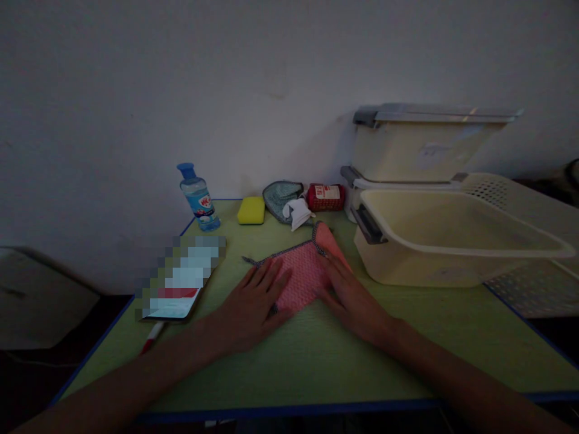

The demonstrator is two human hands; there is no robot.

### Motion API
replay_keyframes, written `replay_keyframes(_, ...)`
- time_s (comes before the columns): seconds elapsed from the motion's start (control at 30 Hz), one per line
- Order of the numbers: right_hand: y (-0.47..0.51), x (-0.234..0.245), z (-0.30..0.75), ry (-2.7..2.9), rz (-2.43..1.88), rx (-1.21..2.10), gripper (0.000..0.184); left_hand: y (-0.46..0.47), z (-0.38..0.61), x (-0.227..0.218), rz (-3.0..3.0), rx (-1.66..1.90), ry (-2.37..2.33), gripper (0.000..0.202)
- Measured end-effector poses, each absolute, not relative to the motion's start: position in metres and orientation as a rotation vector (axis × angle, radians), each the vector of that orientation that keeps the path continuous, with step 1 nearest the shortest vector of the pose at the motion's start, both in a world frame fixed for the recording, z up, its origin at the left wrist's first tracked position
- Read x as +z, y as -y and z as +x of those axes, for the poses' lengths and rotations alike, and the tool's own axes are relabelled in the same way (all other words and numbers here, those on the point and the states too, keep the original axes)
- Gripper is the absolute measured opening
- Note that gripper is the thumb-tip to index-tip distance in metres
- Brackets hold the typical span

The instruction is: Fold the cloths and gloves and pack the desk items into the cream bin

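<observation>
A pink cleaning cloth [299,274] with a dark stitched edge lies on the green table [280,377], its right part folded over or raised. My left hand [257,301] rests on the cloth's left side, palm down with the fingers spread. On the right side of the cloth lies my right hand [350,298], its fingers stretched out and the thumb apart. Part of the cloth's edges is hidden beneath both hands.
At the back stand a blue bottle [199,202], a yellow sponge [251,211], a grey-green cloth [280,199], a white crumpled piece [298,213] and a red packet [325,198]. A cream basin [420,265] and lidded box [407,150] are right; a blurred-out phone [185,283] is left.
</observation>
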State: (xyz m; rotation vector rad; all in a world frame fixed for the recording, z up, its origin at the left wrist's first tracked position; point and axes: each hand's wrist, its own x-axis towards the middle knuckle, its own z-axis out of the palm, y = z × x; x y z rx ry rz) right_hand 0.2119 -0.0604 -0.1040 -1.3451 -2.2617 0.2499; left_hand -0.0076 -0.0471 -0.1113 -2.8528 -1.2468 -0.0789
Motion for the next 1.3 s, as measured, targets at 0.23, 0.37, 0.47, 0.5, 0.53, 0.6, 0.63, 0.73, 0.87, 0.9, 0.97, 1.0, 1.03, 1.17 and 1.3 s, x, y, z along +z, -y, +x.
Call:
replay_keyframes(0.23,0.063,-0.106,0.208,2.333,-1.307,0.261,0.053,0.047,-0.005,-0.110,-2.877,-0.050,1.282,0.066)
replay_keyframes(0.37,0.065,-0.107,0.208,2.363,-1.291,0.261,0.055,0.048,-0.008,-0.109,-2.865,-0.082,1.299,0.065)
replay_keyframes(0.47,0.066,-0.106,0.209,2.373,-1.282,0.249,0.055,0.051,-0.012,-0.109,-2.823,-0.121,1.304,0.059)
replay_keyframes(0.5,0.066,-0.106,0.209,2.372,-1.284,0.246,0.056,0.053,-0.014,-0.109,-2.805,-0.132,1.305,0.056)
replay_keyframes(0.53,0.066,-0.106,0.209,2.370,-1.286,0.244,0.056,0.053,-0.016,-0.110,-2.786,-0.144,1.310,0.054)
replay_keyframes(0.6,0.066,-0.106,0.210,2.365,-1.290,0.244,0.057,0.054,-0.018,-0.112,-2.754,-0.163,1.330,0.053)
replay_keyframes(0.63,0.066,-0.106,0.210,2.366,-1.287,0.246,0.057,0.054,-0.018,-0.113,-2.744,-0.167,1.342,0.053)
replay_keyframes(0.73,0.067,-0.105,0.208,2.383,-1.271,0.242,0.056,0.054,-0.017,-0.115,-2.736,-0.149,1.365,0.055)
replay_keyframes(0.87,0.070,-0.099,0.198,2.453,-1.216,0.196,0.055,0.053,-0.015,-0.115,-2.743,-0.112,1.379,0.057)
replay_keyframes(0.9,0.072,-0.097,0.194,2.494,-1.185,0.182,0.054,0.053,-0.015,-0.114,-2.745,-0.105,1.382,0.058)
replay_keyframes(0.97,0.076,-0.094,0.185,2.590,-1.117,0.160,0.054,0.053,-0.015,-0.113,-2.749,-0.108,1.386,0.058)
replay_keyframes(1.0,0.077,-0.093,0.182,2.634,-1.086,0.158,0.055,0.053,-0.016,-0.113,-2.749,-0.118,1.386,0.057)
replay_keyframes(1.03,0.079,-0.093,0.178,2.668,-1.061,0.160,0.055,0.053,-0.016,-0.114,-2.750,-0.129,1.385,0.056)
replay_keyframes(1.17,0.081,-0.094,0.173,2.715,-1.037,0.227,0.051,0.051,-0.018,-0.116,-2.743,-0.155,1.403,0.060)
replay_keyframes(1.3,0.081,-0.095,0.175,2.702,-1.033,0.249,0.043,0.049,-0.020,-0.117,-2.727,-0.155,1.436,0.069)
